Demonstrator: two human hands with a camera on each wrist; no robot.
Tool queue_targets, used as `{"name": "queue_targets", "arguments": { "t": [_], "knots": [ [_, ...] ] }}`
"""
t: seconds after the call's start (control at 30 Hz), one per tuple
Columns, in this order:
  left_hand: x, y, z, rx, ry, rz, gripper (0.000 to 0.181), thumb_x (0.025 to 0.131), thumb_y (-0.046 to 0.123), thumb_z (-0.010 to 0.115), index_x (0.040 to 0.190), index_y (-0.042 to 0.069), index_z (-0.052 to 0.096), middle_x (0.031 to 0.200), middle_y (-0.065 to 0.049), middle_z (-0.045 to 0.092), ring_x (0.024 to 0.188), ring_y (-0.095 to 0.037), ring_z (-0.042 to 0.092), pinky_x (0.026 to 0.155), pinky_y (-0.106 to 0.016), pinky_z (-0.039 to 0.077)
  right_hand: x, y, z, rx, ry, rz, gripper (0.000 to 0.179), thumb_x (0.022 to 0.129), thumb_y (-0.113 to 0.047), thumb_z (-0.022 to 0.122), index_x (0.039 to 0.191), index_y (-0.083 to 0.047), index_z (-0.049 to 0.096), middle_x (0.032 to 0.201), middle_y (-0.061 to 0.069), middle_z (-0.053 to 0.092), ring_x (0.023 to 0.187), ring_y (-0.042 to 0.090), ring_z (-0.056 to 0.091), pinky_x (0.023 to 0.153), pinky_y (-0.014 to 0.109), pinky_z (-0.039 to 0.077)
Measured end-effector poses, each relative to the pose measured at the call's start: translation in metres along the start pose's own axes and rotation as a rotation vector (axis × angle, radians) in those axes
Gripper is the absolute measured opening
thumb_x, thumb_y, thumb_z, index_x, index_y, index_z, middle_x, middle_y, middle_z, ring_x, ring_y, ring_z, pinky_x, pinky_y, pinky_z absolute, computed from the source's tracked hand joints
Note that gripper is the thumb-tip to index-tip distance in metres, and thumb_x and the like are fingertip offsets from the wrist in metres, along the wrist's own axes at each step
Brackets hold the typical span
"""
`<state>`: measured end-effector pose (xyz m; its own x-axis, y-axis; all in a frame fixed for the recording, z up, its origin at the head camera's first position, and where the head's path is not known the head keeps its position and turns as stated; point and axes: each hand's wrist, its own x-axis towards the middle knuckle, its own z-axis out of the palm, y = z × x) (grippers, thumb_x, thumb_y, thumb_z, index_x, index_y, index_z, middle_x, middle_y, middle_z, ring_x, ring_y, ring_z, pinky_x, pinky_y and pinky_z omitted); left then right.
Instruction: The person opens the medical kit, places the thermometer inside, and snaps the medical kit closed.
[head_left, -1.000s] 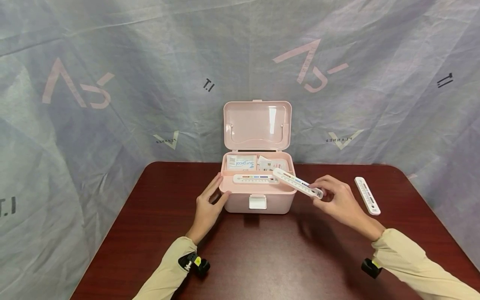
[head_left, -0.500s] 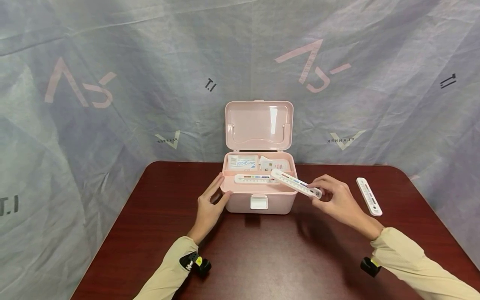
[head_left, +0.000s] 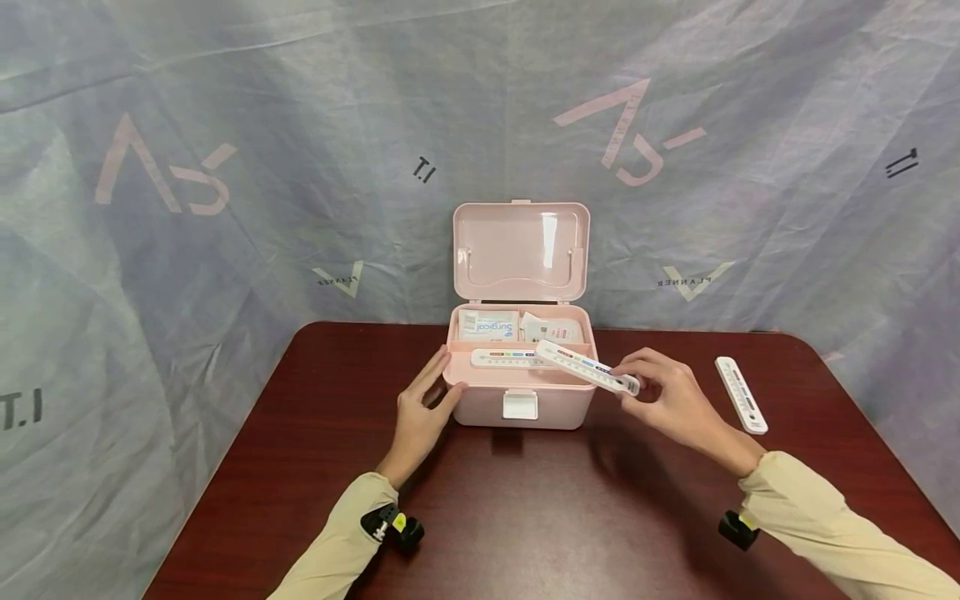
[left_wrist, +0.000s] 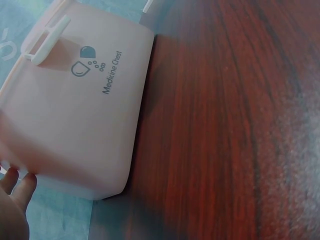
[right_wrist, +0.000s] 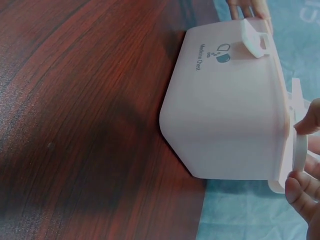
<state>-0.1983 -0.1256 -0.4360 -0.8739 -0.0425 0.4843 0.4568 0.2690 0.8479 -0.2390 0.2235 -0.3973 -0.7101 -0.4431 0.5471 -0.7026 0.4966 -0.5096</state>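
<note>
A pink medicine chest (head_left: 480, 407) stands on the table with its lid (head_left: 521, 250) raised. My left hand (head_left: 422, 417) touches its left side, fingers at the rim and thumb by the front corner. Between thumb and fingers, my right hand (head_left: 667, 398) pinches the near right end of a white thermometer (head_left: 581, 365) with a coloured strip. That thermometer slants over the chest's right rim, its far end overlapping a second thermometer (head_left: 498, 358) that lies in the front of the tray. In the right wrist view, the right fingertips (right_wrist: 296, 182) hold the white edge beside the chest.
A third thermometer (head_left: 741, 395) lies on the dark red table (head_left: 540, 517) to the right. Behind the tray's divider sit a packet marked Surgical (head_left: 487, 326) and some white packets (head_left: 553, 329). A grey printed cloth (head_left: 315, 158) hangs behind the table.
My right hand has moved slightly left, carrying the thermometer a little farther over the tray. The left hand stays at the chest's side. The view has shifted slightly.
</note>
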Motion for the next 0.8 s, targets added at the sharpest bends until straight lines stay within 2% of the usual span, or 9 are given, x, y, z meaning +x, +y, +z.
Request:
{"name": "queue_targets", "arguments": {
  "t": [0.27,0.47,0.53,0.7,0.8],
  "knots": [
    [0.000,-0.004,0.001,-0.001,0.003,0.025,0.052,0.087,0.004,0.068,0.133,-0.008,0.048,0.142,-0.022,0.042,0.130,-0.035,0.041,0.091,-0.056,0.043,0.003,0.000,0.001,0.005,-0.019,-0.001,0.033,0.068,0.005,0.071,0.096,-0.014,0.072,0.093,-0.003,0.061,0.061,0.017,0.051,0.049,0.022,0.041],
    [0.000,-0.030,0.003,0.002,0.009,0.018,0.054,0.088,0.013,0.069,0.137,0.002,0.050,0.144,-0.012,0.043,0.132,-0.019,0.040,0.094,-0.046,0.044,0.006,0.000,0.003,0.016,-0.018,-0.034,0.032,0.069,0.005,0.072,0.096,-0.013,0.072,0.095,-0.002,0.061,0.062,0.014,0.052,0.048,0.021,0.042],
    [0.000,-0.034,0.003,-0.001,0.010,0.012,0.054,0.088,0.015,0.070,0.137,0.005,0.050,0.145,-0.009,0.043,0.132,-0.016,0.040,0.095,-0.042,0.045,0.008,0.000,0.004,0.015,-0.017,-0.045,0.031,0.070,0.004,0.072,0.096,-0.013,0.071,0.095,-0.002,0.062,0.062,0.012,0.053,0.048,0.022,0.043],
    [0.000,-0.032,0.003,-0.011,0.008,0.018,0.054,0.087,0.013,0.070,0.137,0.003,0.050,0.145,-0.005,0.042,0.132,-0.020,0.040,0.095,-0.043,0.044,0.010,0.000,0.005,0.011,-0.015,-0.059,0.029,0.070,0.002,0.072,0.095,-0.013,0.072,0.096,-0.002,0.063,0.064,0.011,0.053,0.049,0.020,0.042],
    [0.001,-0.019,0.002,-0.010,0.001,0.029,0.053,0.087,0.006,0.068,0.135,-0.004,0.049,0.144,-0.010,0.042,0.131,-0.028,0.040,0.094,-0.049,0.044,0.011,0.000,0.006,0.015,-0.018,-0.059,0.028,0.070,0.002,0.072,0.094,-0.013,0.072,0.096,-0.001,0.063,0.065,0.011,0.053,0.050,0.020,0.042]
  ]
}}
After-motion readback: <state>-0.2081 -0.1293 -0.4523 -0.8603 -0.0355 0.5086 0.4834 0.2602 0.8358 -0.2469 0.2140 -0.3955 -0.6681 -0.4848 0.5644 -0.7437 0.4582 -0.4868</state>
